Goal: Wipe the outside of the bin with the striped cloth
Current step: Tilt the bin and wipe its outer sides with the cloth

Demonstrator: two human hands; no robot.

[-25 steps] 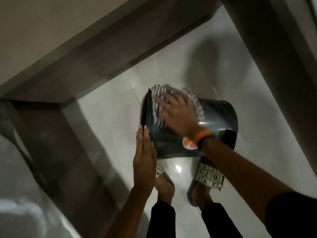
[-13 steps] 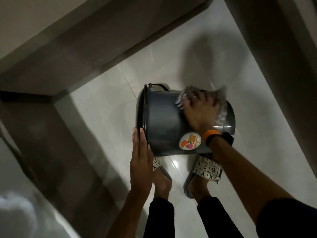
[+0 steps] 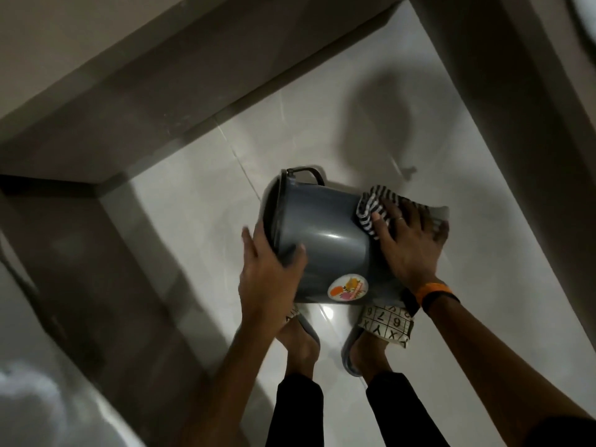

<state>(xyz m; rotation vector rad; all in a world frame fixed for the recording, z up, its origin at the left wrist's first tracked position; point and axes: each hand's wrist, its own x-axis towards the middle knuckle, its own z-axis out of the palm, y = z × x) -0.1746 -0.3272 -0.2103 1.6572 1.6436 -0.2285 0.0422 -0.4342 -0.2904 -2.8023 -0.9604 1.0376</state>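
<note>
A dark grey bin (image 3: 325,240) is held on its side above the floor, its open mouth facing left and its base to the right. A round fruit sticker (image 3: 348,287) shows on its near side. My left hand (image 3: 267,269) grips the rim at the mouth, thumb on the outer wall. My right hand (image 3: 409,243) lies flat on the black-and-white striped cloth (image 3: 375,208) and presses it against the bin's wall near the base. A thin wire handle (image 3: 306,174) sticks out at the far rim.
Glossy pale floor tiles (image 3: 200,221) lie under the bin. My feet in patterned slippers (image 3: 385,324) stand right below it. A dark raised ledge (image 3: 113,108) runs along the left and back, and a dark wall (image 3: 503,91) borders the right.
My right hand has slid the striped cloth from the bin's mouth end toward its base. My left hand shifted from flat against the rim to gripping it, and the bin has turned slightly.
</note>
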